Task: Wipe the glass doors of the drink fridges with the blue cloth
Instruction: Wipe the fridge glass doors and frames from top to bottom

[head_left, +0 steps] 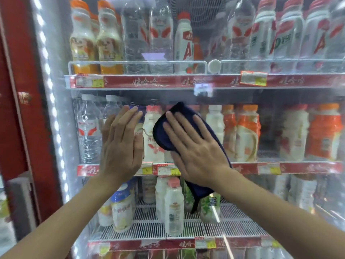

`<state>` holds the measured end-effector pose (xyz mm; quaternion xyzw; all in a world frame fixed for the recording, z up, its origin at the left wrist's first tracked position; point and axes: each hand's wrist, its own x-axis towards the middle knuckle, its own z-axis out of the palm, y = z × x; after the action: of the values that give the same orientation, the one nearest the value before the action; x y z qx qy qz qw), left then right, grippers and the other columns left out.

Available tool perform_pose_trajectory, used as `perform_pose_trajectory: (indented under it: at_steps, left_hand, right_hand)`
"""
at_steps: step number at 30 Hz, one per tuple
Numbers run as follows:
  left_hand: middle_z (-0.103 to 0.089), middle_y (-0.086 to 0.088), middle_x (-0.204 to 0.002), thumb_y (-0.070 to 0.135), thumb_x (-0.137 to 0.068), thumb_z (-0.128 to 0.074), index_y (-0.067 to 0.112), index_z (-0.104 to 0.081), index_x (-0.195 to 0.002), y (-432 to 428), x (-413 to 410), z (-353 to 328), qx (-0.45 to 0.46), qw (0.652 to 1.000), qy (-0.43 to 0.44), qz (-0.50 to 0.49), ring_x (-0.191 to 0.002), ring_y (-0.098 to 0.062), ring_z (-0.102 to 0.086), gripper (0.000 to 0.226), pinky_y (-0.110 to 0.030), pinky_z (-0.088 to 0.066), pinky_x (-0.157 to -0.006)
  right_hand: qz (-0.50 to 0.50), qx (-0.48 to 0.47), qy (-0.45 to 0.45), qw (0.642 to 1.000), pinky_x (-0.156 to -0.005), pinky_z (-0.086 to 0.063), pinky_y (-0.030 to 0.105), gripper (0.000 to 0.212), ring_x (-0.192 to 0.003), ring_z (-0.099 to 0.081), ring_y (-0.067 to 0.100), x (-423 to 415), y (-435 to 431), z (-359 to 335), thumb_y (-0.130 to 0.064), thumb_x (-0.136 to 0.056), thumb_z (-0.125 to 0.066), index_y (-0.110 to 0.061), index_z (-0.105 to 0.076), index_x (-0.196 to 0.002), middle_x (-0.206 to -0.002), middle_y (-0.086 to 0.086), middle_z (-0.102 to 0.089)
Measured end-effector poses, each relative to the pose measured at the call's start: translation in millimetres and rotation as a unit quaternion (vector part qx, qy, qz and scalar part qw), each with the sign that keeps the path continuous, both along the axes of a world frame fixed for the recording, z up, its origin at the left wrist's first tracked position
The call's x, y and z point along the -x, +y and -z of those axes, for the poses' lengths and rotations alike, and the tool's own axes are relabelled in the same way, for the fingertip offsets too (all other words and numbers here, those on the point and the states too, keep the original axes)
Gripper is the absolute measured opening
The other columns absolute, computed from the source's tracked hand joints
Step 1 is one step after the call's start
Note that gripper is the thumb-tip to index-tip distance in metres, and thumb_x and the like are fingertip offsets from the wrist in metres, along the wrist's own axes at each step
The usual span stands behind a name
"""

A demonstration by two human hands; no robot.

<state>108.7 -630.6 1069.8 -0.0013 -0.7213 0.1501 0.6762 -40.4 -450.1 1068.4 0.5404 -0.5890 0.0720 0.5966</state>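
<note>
My right hand (194,146) lies flat, fingers straight and spread, pressing the blue cloth (164,131) against the glass door (280,94) just above the red price strip (298,167), so the whole palm drives the wipe. The cloth's loose tail hangs below that strip. My left hand (121,144), open and empty, sits flat on the glass above the strip, likely bracing the door.

Red shelf strips (145,81) carry the white characters 娃哈哈. The white bottle (183,43) on the top shelf bears a large red "A". The yellow price tag (146,170) reads "6". The adjacent tag (175,172) reads "4.5" (remaining tags are too blurred to read).
</note>
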Motion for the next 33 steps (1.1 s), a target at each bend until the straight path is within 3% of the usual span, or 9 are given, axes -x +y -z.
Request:
perform_pose_trajectory:
  at_steps: [3,6,11,18,20,24,27,30,33]
  left_hand:
    - [-0.045,-0.011,-0.151,0.016,-0.103,-0.036,0.003,-0.049,-0.143,-7,-17,0,0.005,1.000,0.004,0.008,-0.148,-0.027,-0.037,0.044,-0.047,-0.023,-0.124]
    - [-0.045,-0.011,-0.150,0.015,-0.100,-0.039,0.005,-0.048,-0.144,-24,-36,-2,0.001,1.000,0.015,-0.019,-0.148,-0.027,-0.036,0.046,-0.052,-0.025,-0.123]
    - [-0.045,-0.014,-0.150,0.012,-0.097,-0.042,0.001,-0.049,-0.144,-39,-36,-4,-0.021,0.999,0.018,-0.032,-0.148,-0.028,-0.034,0.048,-0.056,-0.026,-0.122]
    - [-0.044,-0.013,-0.153,0.014,-0.101,-0.038,0.005,-0.045,-0.147,-50,-29,0,-0.002,0.999,0.032,-0.036,-0.152,-0.025,-0.031,0.047,-0.048,-0.019,-0.126]
    - [-0.044,-0.012,-0.153,0.011,-0.101,-0.039,0.004,-0.046,-0.146,-48,-29,0,-0.005,0.999,0.035,-0.022,-0.152,-0.023,-0.032,0.047,-0.049,-0.020,-0.126]
    - [-0.048,-0.012,-0.149,0.007,-0.099,-0.040,0.004,-0.051,-0.141,-45,-42,-1,-0.036,0.998,0.043,0.042,-0.148,-0.020,-0.036,0.044,-0.052,-0.031,-0.119]
    - [-0.049,-0.011,-0.149,0.009,-0.098,-0.042,0.006,-0.052,-0.140,-59,-61,-1,-0.040,0.998,0.051,-0.024,-0.146,-0.022,-0.037,0.044,-0.051,-0.030,-0.117]
    - [-0.047,-0.014,-0.151,0.010,-0.098,-0.040,0.005,-0.049,-0.144,-72,-68,1,-0.042,0.997,0.028,-0.065,-0.149,-0.026,-0.035,0.047,-0.056,-0.029,-0.119]
    - [-0.044,-0.014,-0.155,0.013,-0.100,-0.036,0.004,-0.046,-0.147,-78,-64,6,-0.039,0.996,0.023,-0.081,-0.152,-0.027,-0.032,0.049,-0.059,-0.026,-0.120]
  right_hand:
    - [0.006,-0.117,0.055,0.992,-0.131,-0.001,0.047,0.068,-0.161,-0.002,0.023,0,7,30,-0.040,-0.109,-0.033,-0.010,-0.009,-0.165,-0.174,0.008,-0.004]
    - [0.009,-0.175,0.103,0.979,-0.131,-0.005,0.045,0.065,-0.161,-0.005,0.021,4,13,-11,-0.039,-0.109,-0.030,-0.013,-0.011,-0.166,-0.174,0.005,-0.006]
    - [0.007,-0.021,0.060,0.998,-0.129,-0.013,0.050,0.061,-0.159,-0.016,0.025,-12,-5,-109,-0.036,-0.109,-0.032,-0.010,-0.023,-0.163,-0.171,0.009,-0.019]
    - [-0.007,0.100,-0.016,0.995,-0.129,-0.011,0.053,0.064,-0.160,-0.012,0.027,-26,-38,-61,-0.036,-0.108,-0.033,-0.006,-0.021,-0.163,-0.172,0.013,-0.017]
    - [-0.015,0.067,-0.019,0.997,-0.130,-0.009,0.052,0.066,-0.160,-0.009,0.027,-36,-46,-25,-0.036,-0.107,-0.035,-0.007,-0.018,-0.164,-0.172,0.012,-0.014]
    - [-0.002,-0.117,0.061,0.991,-0.131,-0.006,0.047,0.066,-0.161,-0.006,0.023,-46,-41,29,-0.038,-0.109,-0.035,-0.011,-0.014,-0.165,-0.173,0.007,-0.008]
    - [-0.005,-0.202,0.122,0.972,-0.131,-0.004,0.046,0.061,-0.161,-0.006,0.021,-36,-34,-28,-0.038,-0.111,-0.031,-0.015,-0.015,-0.165,-0.173,0.004,-0.009]
    - [-0.015,-0.117,0.094,0.989,-0.130,-0.006,0.050,0.059,-0.160,-0.010,0.023,-38,-41,-107,-0.038,-0.111,-0.025,-0.015,-0.018,-0.165,-0.173,0.007,-0.013]
    - [0.012,-0.043,0.067,0.997,-0.129,-0.007,0.053,0.062,-0.160,-0.009,0.027,-52,-59,-129,-0.039,-0.110,-0.022,-0.011,-0.015,-0.165,-0.173,0.011,-0.011]
